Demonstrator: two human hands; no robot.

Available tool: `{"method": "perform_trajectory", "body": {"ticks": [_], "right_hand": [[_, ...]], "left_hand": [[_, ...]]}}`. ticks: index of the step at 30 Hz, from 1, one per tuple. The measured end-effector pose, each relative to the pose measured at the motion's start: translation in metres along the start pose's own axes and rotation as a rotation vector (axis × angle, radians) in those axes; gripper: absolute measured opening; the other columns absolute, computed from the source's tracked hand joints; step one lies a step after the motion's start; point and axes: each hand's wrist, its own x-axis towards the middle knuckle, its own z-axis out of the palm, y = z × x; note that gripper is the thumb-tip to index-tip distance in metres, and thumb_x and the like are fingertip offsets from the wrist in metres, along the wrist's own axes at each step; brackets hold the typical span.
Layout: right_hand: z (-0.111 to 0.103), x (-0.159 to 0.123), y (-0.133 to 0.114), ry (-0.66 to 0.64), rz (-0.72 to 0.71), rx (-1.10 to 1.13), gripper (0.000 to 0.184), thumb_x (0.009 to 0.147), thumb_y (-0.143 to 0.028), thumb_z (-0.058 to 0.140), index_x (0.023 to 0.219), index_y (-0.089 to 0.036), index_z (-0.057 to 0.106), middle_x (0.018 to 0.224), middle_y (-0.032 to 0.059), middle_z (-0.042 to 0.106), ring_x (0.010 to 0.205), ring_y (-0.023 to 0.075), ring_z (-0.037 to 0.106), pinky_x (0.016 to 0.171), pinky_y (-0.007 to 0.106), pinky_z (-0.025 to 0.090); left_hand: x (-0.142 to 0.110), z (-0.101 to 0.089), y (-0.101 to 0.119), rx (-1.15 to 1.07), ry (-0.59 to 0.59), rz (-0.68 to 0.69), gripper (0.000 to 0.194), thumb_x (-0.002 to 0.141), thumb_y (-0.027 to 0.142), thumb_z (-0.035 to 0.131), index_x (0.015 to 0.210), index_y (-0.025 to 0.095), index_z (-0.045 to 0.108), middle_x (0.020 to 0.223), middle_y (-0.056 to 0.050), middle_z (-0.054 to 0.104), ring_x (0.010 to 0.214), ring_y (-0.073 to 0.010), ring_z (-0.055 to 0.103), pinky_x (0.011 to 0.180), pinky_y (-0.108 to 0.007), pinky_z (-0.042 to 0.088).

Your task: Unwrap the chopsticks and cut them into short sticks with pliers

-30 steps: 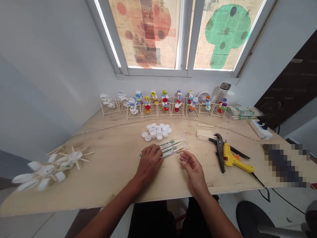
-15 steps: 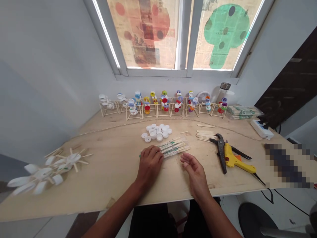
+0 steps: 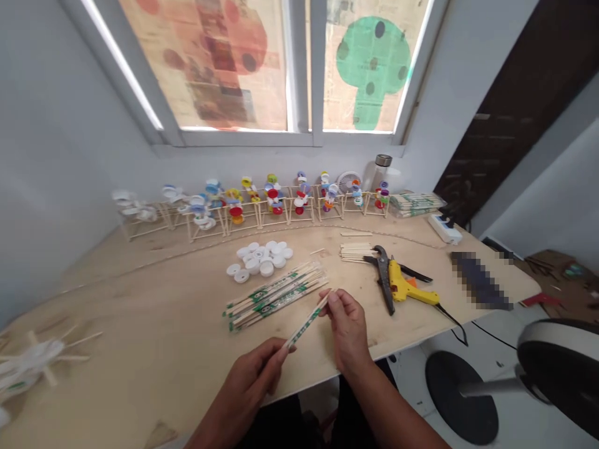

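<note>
One pair of wrapped disposable chopsticks [image 3: 305, 325], in a clear sleeve with green print, is stretched between my two hands above the table's front part. My left hand [image 3: 264, 368] pinches its lower end. At the upper end, the fingers of my right hand [image 3: 345, 318] are closed on it. Behind it lies a pile of similar wrapped chopsticks [image 3: 274, 296], slanting across the wood. A cluster of white bottle caps [image 3: 262, 257] sits just beyond that pile.
On the right lie a yellow glue gun [image 3: 407, 287], dark cutting pliers [image 3: 384, 280] and short cut sticks [image 3: 356, 251]. Small stick frames with coloured caps [image 3: 276, 209] line the wall. A power strip [image 3: 445, 229] stands at the right; a white cap-and-stick piece [image 3: 40, 365] at far left.
My left hand has left the chopstick pile and moved nearer. Both hands now hold one wrapped pair. The view has turned to the right.
</note>
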Motion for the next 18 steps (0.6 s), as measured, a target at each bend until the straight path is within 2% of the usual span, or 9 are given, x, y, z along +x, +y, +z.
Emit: {"method": "perform_trajectory", "body": {"ticks": [2,6,9,14,18], "right_hand": [[0.006,-0.002,-0.001,0.018,-0.007,-0.006,0.031,0.074,-0.049,0.061,0.072,-0.018,0.063,0.061,-0.0017,0.053,0.059,0.0121,0.046,0.062,0.024,0.039],[0.019,-0.011,0.000,-0.001,-0.030,-0.020,0.033,0.079,-0.049,0.056,0.066,-0.019,0.056,0.060,-0.0021,0.050,0.059,0.0117,0.045,0.059,0.023,0.038],[0.026,-0.023,0.005,-0.021,-0.026,-0.023,0.034,0.079,-0.050,0.055,0.065,-0.019,0.052,0.061,-0.0023,0.048,0.059,0.0118,0.044,0.058,0.023,0.038],[0.032,-0.047,0.021,-0.134,0.069,-0.015,0.035,0.076,-0.052,0.056,0.065,-0.019,0.053,0.060,-0.0025,0.048,0.059,0.0122,0.046,0.057,0.023,0.038],[0.024,-0.045,0.018,-0.150,0.118,-0.034,0.034,0.072,-0.051,0.061,0.069,-0.017,0.058,0.062,-0.0027,0.050,0.059,0.0115,0.046,0.057,0.023,0.038]], "left_hand": [[-0.001,0.002,-0.002,-0.086,-0.040,-0.080,0.048,0.078,0.062,0.040,0.088,0.018,0.055,0.048,0.007,0.031,0.045,-0.0103,0.030,0.043,-0.021,0.023],[-0.004,0.005,-0.002,-0.177,-0.009,-0.155,0.057,0.070,0.069,0.045,0.091,0.018,0.056,0.049,0.008,0.022,0.045,-0.0090,0.021,0.043,-0.021,0.014],[-0.006,0.005,0.000,-0.184,0.019,-0.162,0.056,0.068,0.070,0.048,0.089,0.018,0.058,0.051,0.007,0.021,0.046,-0.0091,0.021,0.043,-0.021,0.015],[-0.004,0.001,-0.005,-0.160,0.022,-0.121,0.052,0.066,0.068,0.051,0.083,0.020,0.059,0.052,0.006,0.026,0.046,-0.0097,0.023,0.040,-0.020,0.021],[-0.004,0.000,-0.011,-0.102,0.026,-0.105,0.051,0.067,0.068,0.049,0.079,0.020,0.060,0.050,0.005,0.029,0.045,-0.0101,0.025,0.039,-0.020,0.023]]}}
